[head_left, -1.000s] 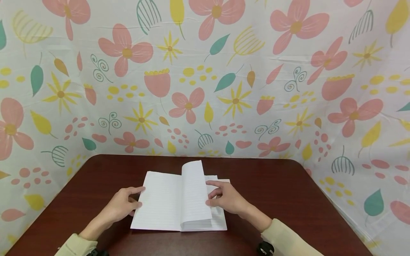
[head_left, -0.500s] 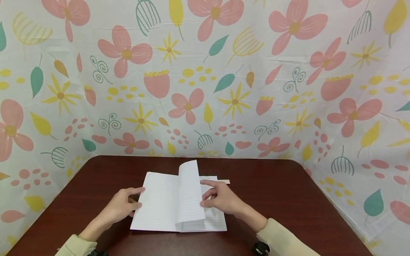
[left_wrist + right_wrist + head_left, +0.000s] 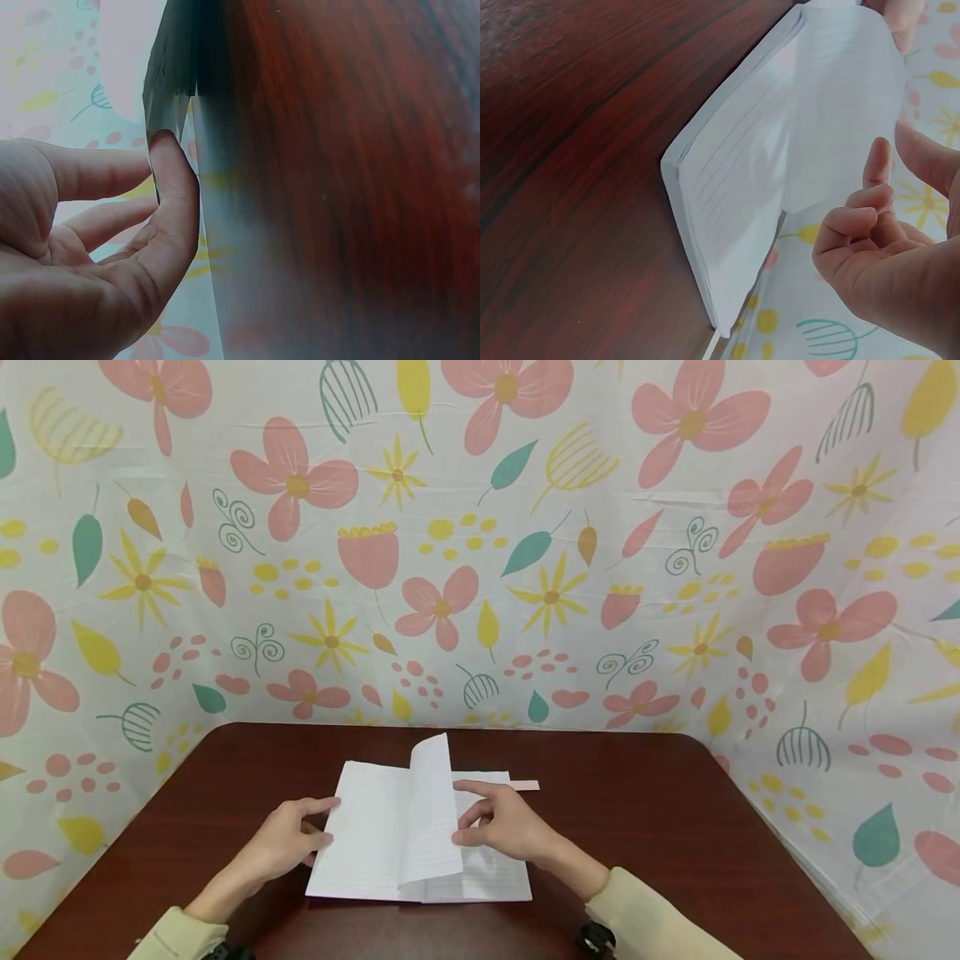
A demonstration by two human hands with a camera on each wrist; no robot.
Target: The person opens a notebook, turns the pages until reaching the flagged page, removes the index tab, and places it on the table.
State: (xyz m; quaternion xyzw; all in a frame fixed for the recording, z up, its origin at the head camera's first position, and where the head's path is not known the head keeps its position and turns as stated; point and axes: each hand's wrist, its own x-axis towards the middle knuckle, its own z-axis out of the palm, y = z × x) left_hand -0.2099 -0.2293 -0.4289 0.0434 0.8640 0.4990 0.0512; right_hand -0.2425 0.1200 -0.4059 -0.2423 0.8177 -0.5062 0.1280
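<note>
An open notebook (image 3: 367, 835) with white lined pages lies on the table in the head view. My left hand (image 3: 281, 835) holds its left edge; the left wrist view shows that edge (image 3: 166, 105) between thumb and fingers. At the other side, my right hand (image 3: 506, 822) pinches the free edge of a raised page (image 3: 435, 827) that stands curved up near the spine. In the right wrist view, the thumb and index finger meet at this page (image 3: 847, 112), while the other fingers curl in. Ruled pages (image 3: 742, 172) lie flat beneath it on the right half.
A pale strip (image 3: 525, 785) sticks out past the notebook's upper right edge. The dark reddish-brown table (image 3: 630, 793) runs back to a flower-printed cloth (image 3: 480, 593) that hangs behind and at the sides.
My right hand has moved left, bringing the raised page over toward the left half. More of the right-hand pages and the pale strip show. My left hand has stayed in place.
</note>
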